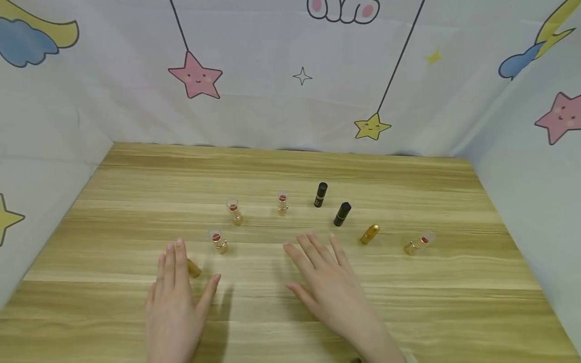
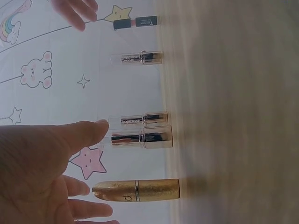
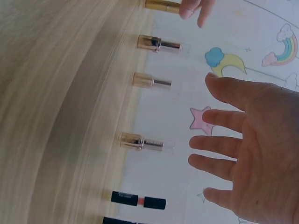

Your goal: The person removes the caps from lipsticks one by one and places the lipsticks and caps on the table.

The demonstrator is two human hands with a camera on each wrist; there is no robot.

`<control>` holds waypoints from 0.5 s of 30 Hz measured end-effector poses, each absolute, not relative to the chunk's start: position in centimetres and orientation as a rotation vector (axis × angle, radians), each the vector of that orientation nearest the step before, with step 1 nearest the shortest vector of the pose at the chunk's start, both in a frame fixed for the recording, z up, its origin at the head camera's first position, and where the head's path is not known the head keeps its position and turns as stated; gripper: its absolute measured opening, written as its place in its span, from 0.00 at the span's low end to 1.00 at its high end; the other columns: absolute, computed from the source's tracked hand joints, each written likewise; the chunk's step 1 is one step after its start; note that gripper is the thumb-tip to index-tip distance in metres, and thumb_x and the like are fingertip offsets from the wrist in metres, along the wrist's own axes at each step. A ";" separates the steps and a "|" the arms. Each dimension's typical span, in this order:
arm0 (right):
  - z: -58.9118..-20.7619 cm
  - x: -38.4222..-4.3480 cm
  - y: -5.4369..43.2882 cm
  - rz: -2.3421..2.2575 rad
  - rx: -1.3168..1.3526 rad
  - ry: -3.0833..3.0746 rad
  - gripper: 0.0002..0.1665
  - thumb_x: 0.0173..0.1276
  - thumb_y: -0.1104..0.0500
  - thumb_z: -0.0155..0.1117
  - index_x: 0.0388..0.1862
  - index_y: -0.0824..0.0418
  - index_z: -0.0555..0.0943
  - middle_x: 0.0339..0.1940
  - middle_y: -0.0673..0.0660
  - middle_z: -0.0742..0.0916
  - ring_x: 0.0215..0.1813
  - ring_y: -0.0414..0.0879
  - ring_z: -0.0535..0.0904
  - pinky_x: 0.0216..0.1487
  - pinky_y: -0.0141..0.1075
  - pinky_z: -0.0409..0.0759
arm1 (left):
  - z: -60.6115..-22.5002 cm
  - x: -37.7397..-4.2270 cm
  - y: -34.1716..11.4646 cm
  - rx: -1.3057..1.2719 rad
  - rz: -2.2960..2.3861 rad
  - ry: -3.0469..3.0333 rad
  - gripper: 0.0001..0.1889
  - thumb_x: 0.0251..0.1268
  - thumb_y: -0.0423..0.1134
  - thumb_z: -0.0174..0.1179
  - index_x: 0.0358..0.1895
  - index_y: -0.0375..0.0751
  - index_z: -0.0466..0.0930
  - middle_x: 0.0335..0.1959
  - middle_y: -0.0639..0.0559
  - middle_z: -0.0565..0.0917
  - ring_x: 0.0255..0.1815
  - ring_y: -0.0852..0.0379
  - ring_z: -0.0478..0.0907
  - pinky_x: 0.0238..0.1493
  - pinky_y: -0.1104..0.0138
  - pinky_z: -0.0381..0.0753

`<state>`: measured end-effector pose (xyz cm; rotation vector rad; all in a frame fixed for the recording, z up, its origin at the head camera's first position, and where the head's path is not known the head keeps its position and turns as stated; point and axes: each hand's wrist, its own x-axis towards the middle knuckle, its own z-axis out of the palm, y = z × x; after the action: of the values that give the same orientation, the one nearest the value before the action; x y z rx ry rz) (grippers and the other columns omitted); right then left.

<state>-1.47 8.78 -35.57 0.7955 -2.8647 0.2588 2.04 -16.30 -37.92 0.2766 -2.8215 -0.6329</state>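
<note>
My left hand (image 1: pixel 172 302) is held over the table with straight fingers, thumb spread, holding nothing. Its fingers partly cover a gold lipstick (image 1: pixel 193 268), which stands upright in the left wrist view. Three clear-capped lipsticks stand near it: one closest (image 1: pixel 220 243), one behind (image 1: pixel 235 213) and one toward the middle (image 1: pixel 282 204). My right hand (image 1: pixel 329 287), palm down and fingers spread, is also raised above the wood with nothing in it. Beyond its fingertips stand two black lipsticks, a rear one (image 1: pixel 321 195) and a nearer one (image 1: pixel 342 214), plus a second gold lipstick (image 1: pixel 370 234).
Another clear-capped lipstick (image 1: pixel 418 244) stands farther right, so the lipsticks form a wide arc on the wooden table (image 1: pixel 136 201). A white cloth (image 1: pixel 263 111) printed with stars encloses the back and sides. A small dark thing shows at the bottom edge by the right forearm.
</note>
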 end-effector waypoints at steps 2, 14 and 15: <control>-35.4 -1.7 8.4 0.258 0.824 -2.850 0.38 0.66 0.41 0.61 0.72 0.46 0.63 0.73 0.53 0.70 0.75 0.50 0.63 0.78 0.52 0.49 | -38.0 2.0 -16.3 0.278 -0.645 -2.811 0.50 0.61 0.52 0.63 0.78 0.48 0.39 0.77 0.38 0.54 0.74 0.34 0.55 0.61 0.34 0.62; -34.4 -2.9 4.8 0.256 0.976 -2.809 0.35 0.69 0.40 0.57 0.72 0.47 0.64 0.71 0.52 0.73 0.75 0.48 0.64 0.78 0.50 0.49 | -37.5 1.5 -18.0 0.377 -0.906 -2.850 0.48 0.62 0.56 0.61 0.78 0.46 0.41 0.75 0.37 0.57 0.72 0.33 0.59 0.65 0.39 0.61; -34.3 -3.0 4.6 0.252 0.981 -2.806 0.34 0.69 0.40 0.56 0.72 0.47 0.64 0.71 0.52 0.73 0.75 0.48 0.64 0.79 0.49 0.48 | -37.5 1.5 -18.1 0.376 -0.905 -2.856 0.48 0.62 0.56 0.61 0.78 0.45 0.42 0.75 0.36 0.57 0.71 0.32 0.59 0.65 0.39 0.61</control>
<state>-3.02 4.55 -34.31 0.9813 -2.8059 0.2525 1.52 -18.15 -37.48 0.3761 -2.8558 -0.9052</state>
